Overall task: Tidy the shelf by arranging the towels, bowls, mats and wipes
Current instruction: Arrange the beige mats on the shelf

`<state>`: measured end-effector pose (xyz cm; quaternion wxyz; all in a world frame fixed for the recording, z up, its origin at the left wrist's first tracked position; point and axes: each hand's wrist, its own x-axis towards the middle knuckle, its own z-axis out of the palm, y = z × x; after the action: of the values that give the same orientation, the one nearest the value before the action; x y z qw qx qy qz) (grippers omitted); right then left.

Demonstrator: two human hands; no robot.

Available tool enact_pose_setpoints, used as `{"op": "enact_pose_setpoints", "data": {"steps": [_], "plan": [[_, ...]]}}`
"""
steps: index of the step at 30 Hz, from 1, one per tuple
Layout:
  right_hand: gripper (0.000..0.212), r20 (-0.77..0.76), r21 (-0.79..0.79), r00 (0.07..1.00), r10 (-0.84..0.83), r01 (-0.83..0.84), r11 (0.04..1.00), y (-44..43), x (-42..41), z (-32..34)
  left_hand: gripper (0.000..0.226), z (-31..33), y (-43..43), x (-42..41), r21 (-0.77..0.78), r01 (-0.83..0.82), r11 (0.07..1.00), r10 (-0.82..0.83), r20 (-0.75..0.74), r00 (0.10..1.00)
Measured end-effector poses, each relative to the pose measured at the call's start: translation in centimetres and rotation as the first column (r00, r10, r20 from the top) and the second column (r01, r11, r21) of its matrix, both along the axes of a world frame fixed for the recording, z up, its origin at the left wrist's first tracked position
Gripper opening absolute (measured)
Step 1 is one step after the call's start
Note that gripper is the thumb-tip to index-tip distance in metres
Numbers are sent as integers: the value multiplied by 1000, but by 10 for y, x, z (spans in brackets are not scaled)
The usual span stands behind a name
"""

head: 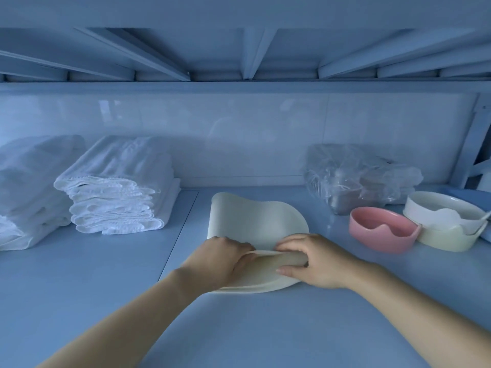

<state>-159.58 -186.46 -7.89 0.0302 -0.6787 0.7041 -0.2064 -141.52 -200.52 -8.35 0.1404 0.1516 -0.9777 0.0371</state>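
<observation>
A cream flexible mat (247, 219) lies in the middle of the shelf, its far edge curling upward. My left hand (220, 258) and my right hand (316, 261) both grip its near edge, which is rolled or folded over under my fingers. Folded white towels (117, 200) are stacked at the left, with a second pile (29, 187) further left. At the right stand a pink bowl (382, 229), a pale yellow bowl (446, 240) and a white bowl (441, 208) resting in it. A clear plastic bag (353, 176) with packaged items sits behind the bowls.
The shelf surface (106, 288) is pale blue, with a seam left of the mat. A glossy white back wall (239, 134) closes the rear. The underside of an upper shelf (239, 54) hangs overhead. A slanted brace (475, 144) stands at the far right.
</observation>
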Motion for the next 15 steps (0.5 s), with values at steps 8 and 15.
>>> {"op": "enact_pose_setpoints", "data": {"steps": [8, 15], "plan": [[18, 13, -209, 999, -33, 35, 977, 11, 7, -12, 41, -11, 2, 20, 66, 149, 987, -131, -224, 966], [55, -66, -26, 997, -33, 32, 999, 19, 7, -8, 53, -15, 11, 17, 27, 145, 989, -140, -135, 981]]}}
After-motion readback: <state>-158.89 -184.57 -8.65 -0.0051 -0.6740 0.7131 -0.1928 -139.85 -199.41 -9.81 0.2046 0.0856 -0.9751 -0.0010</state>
